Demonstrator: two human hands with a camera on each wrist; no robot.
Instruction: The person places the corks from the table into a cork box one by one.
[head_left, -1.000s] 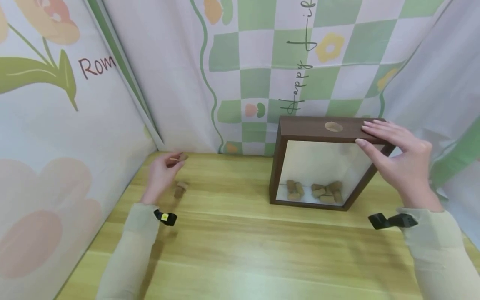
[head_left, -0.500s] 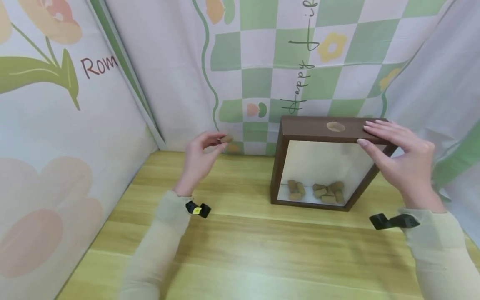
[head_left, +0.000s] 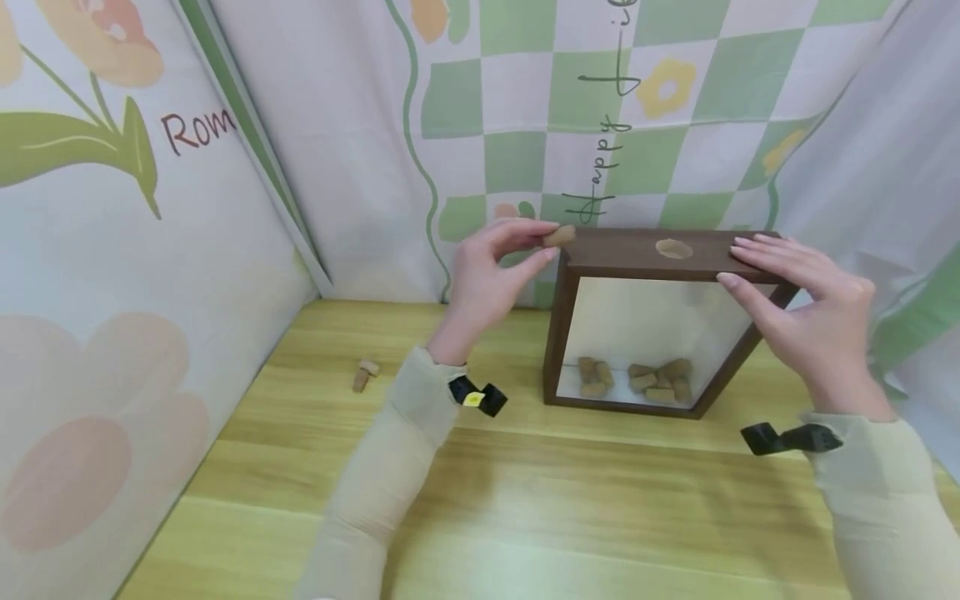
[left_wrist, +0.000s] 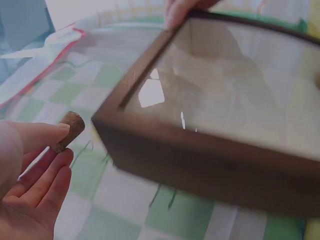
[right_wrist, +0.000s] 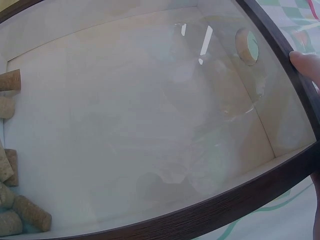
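Between thumb and fingers my left hand (head_left: 487, 271) pinches a cork (head_left: 560, 237), held up by the top left corner of a dark brown box frame (head_left: 553, 342) with a clear front. The left wrist view shows the same cork (left_wrist: 73, 129) at the fingertips, apart from the frame's edge. My right hand (head_left: 813, 312) grips the frame's top right corner, thumb at the front and fingers across the top. A round hole (head_left: 674, 248) opens in the top side. Several corks (head_left: 660, 382) lie inside on the bottom, also visible as corks (right_wrist: 31, 212) in the right wrist view.
Two more corks (head_left: 364, 375) lie on the wooden table (head_left: 525, 500) at the left. A checked curtain (head_left: 517, 158) hangs right behind the frame, and a flower-printed cloth (head_left: 97, 333) bounds the left side.
My left hand has carried the cork from the table's left side rightward and up to the frame's corner. The right hand has kept its grip on the frame.
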